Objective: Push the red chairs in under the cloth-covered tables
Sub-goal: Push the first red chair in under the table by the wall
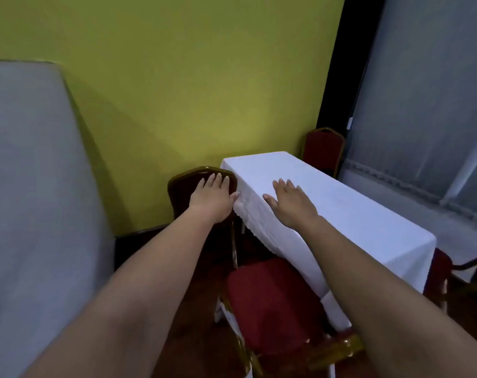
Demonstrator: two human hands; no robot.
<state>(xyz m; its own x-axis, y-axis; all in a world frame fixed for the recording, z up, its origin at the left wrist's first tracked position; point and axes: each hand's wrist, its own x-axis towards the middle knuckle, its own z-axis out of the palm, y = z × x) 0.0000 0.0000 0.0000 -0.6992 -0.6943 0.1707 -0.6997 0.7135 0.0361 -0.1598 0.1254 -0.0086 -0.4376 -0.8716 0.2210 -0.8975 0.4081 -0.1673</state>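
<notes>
A long table under a white cloth (349, 214) runs from the middle toward the right. A red chair with a gold frame stands at its near-left side: its backrest (181, 192) is upright by the table's far-left corner, and its red seat (272, 304) lies partly under the cloth's hanging edge. My left hand (211, 197) lies flat on the backrest, fingertips at the top rail and thumb touching the cloth. My right hand (291, 203) rests palm down on the tabletop with fingers spread.
A second red chair (324, 148) stands at the table's far end by a dark pillar. A third red chair (440, 268) sits at the right end. A grey draped surface (35, 200) fills the left. The yellow-green wall (177, 77) is behind, and grey curtains (428, 91) hang at right.
</notes>
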